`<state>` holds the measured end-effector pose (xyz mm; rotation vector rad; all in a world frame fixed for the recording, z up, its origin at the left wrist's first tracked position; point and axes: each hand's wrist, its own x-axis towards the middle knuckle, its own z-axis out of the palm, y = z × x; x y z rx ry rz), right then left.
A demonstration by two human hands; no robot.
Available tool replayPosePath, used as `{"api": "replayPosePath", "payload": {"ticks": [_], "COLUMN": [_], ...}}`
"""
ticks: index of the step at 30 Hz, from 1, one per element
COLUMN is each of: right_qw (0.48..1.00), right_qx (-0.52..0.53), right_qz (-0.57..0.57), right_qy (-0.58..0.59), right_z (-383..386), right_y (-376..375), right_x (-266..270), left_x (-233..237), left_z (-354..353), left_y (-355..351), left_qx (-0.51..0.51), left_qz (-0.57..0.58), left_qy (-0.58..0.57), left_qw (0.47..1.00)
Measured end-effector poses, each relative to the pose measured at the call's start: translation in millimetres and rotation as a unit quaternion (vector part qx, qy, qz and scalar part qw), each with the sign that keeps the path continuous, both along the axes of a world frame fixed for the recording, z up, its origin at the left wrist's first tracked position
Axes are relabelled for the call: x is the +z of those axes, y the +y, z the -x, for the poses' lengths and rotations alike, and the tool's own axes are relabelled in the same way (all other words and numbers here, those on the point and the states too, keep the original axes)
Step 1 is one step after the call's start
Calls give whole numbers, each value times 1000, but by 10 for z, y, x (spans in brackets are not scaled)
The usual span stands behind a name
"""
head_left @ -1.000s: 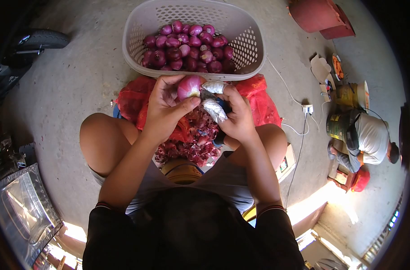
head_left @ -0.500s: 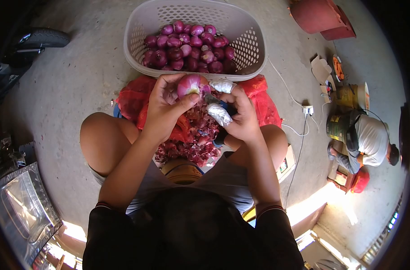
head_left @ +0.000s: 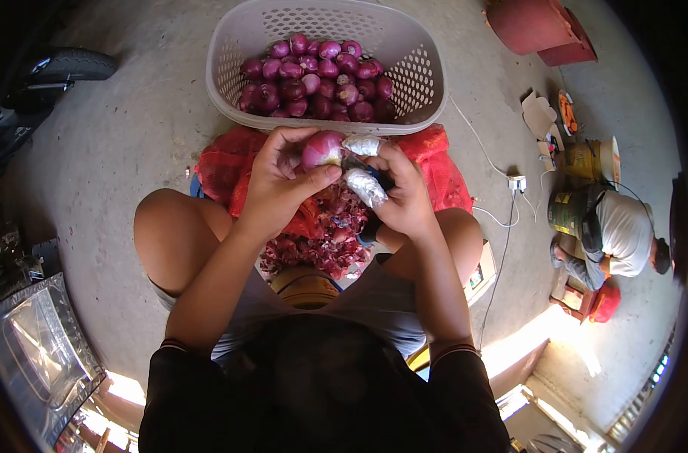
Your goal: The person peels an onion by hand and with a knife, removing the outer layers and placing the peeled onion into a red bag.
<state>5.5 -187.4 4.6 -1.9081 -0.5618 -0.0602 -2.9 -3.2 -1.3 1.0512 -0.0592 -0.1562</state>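
My left hand (head_left: pixel 282 175) is closed round a red onion (head_left: pixel 322 149), with the thumb along its lower side. Silvery-white wrapping covers the thumb and index finger of my right hand (head_left: pixel 398 187). Between these wrapped fingers sits a small knife (head_left: pixel 353 161), its dark blade against the onion's right side; most of it is hidden by the fingers. Below my hands, a heap of onion skins (head_left: pixel 321 253) lies on a red mesh sack (head_left: pixel 227 162). Just beyond my hands stands a grey plastic basket (head_left: pixel 231 98) with many peeled-looking red onions (head_left: pixel 314 83) in it.
My knees flank the skins, and a yellowish bucket (head_left: pixel 306 291) stands between my thighs. At the right, another person (head_left: pixel 623 234) bends near some buckets (head_left: pixel 586 162). A power strip (head_left: pixel 517 183) with cables lies on the floor. A tyre (head_left: pixel 72 63) is at upper left.
The onion has turned in my left hand, its pale patch now facing lower. My right hand's wrapped fingers have shifted slightly left and are closer against the onion.
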Motion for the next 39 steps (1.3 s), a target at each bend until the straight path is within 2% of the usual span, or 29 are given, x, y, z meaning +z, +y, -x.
{"api": "replayPosePath", "payload": {"ticks": [3,6,10,17,20,23,27,30,33,39], "right_qw": [1000,997,980,956,957,971,970,977,978,967], "right_qx": [1,-14,-24,-6,24,44,20,37,4,0], "right_qz": [17,-55,-164,-248,-210,-161,-145,-145,-152,-219], "right_qy": [8,50,108,160,198,172,195,153,142,128], "right_z": [0,19,21,2,26,21,42,32,27,-3], "right_y": [-7,4,-1,11,-31,-21,23,36,49,91], "right_x": [40,-30,-28,115,125,63,50,51,30,42], "left_x": [-13,16,7,-3,-12,24,19,18,11,-22], "left_z": [1,1,4,-23,-28,-34,-27,-22,-10,-1], "left_y": [8,13,-11,5,11,10,8,12,10,10], "left_qx": [2,-15,-15,2,2,1,5,8,-6,-12], "left_qz": [-7,27,45,34,32,33,31,30,43,39], "left_qy": [-8,31,-18,-49,-46,-48,-39,-32,-19,-23], "left_qw": [1000,999,999,998,998,998,999,999,999,999]}}
